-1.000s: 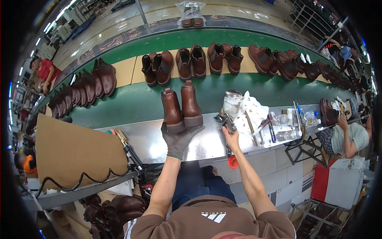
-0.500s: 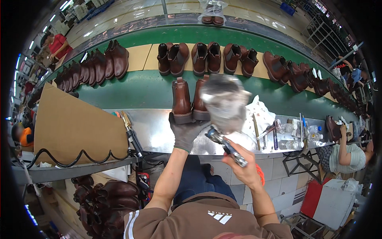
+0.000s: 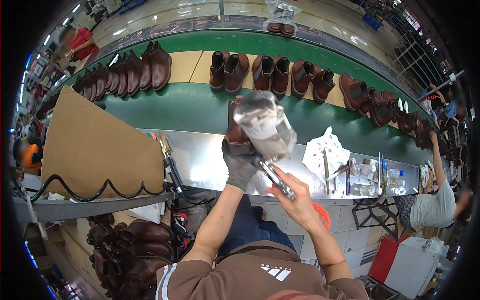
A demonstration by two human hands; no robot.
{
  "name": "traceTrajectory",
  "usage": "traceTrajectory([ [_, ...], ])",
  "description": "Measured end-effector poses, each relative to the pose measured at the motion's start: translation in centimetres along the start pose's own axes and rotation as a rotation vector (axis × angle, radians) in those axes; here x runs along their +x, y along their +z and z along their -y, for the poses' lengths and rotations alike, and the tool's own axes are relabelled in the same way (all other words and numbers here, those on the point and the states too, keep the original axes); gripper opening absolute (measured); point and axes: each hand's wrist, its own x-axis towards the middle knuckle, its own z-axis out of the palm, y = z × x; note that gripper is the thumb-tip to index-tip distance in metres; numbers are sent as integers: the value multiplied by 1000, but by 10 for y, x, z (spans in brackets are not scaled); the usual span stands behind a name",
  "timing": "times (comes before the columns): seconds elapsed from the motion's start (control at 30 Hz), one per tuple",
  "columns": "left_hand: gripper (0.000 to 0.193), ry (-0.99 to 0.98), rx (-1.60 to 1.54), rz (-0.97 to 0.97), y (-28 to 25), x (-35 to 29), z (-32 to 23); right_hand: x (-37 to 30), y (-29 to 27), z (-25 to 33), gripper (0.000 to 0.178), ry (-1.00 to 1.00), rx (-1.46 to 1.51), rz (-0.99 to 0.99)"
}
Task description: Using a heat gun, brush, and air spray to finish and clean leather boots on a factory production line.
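My left hand [image 3: 241, 169], in a grey glove, grips the near sole end of a brown leather boot [image 3: 237, 135] that stands out over the metal bench edge. Its fingertips are partly hidden. In my right hand [image 3: 294, 197], bare and closed, is the shiny metal handle of what looks like a spray gun [image 3: 274, 177]. A bulky cup wrapped in cloudy plastic [image 3: 265, 122] sits at its far end, blurred, and covers the boot's right side. The second boot of the pair is hidden behind it.
Rows of brown boots [image 3: 262, 72] line the green conveyor. Bottles [image 3: 367, 190], pens and a stained white cloth [image 3: 325, 150] lie on the metal bench [image 3: 200, 155] to the right. Left are a cardboard sheet [image 3: 100, 150], a torch-like tool [image 3: 171, 165] and a black coiled cord [image 3: 105, 192]. Co-workers sit at both sides.
The spray gun and its wrapped cup have moved left, over the right boot, which no longer shows. My view has shifted slightly. The co-worker at right has stretched an arm toward the conveyor.
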Motion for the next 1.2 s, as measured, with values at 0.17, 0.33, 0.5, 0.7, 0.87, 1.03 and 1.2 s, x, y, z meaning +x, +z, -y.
traceTrajectory([
  [0.17, 66, -145, -112, 37, 9, 0, 2, 11, 8, -16, 58, -69, 37, -201],
  [0.33, 71, -165, -89, 55, 20, -3, 1, -11, -6, -7, 57, 67, 104, -219],
  [0.5, 57, 223, 222, 26, 10, 2, 9, -6, 15, 11, 48, 49, 74, -59],
  [0.7, 60, 172, 227, 115, 13, -2, 11, -11, 17, 12, 47, 197, 81, -143],
  [0.87, 66, -159, -72, 56, 16, -4, 6, -33, 5, 2, 49, 176, 30, -295],
  [1.03, 69, -125, -61, 54, -3, -4, -4, -27, 5, 7, 47, 198, 105, -219],
  [1.2, 74, -143, -87, 113, 10, -10, 2, 20, 15, -10, 47, 164, 160, -223],
])
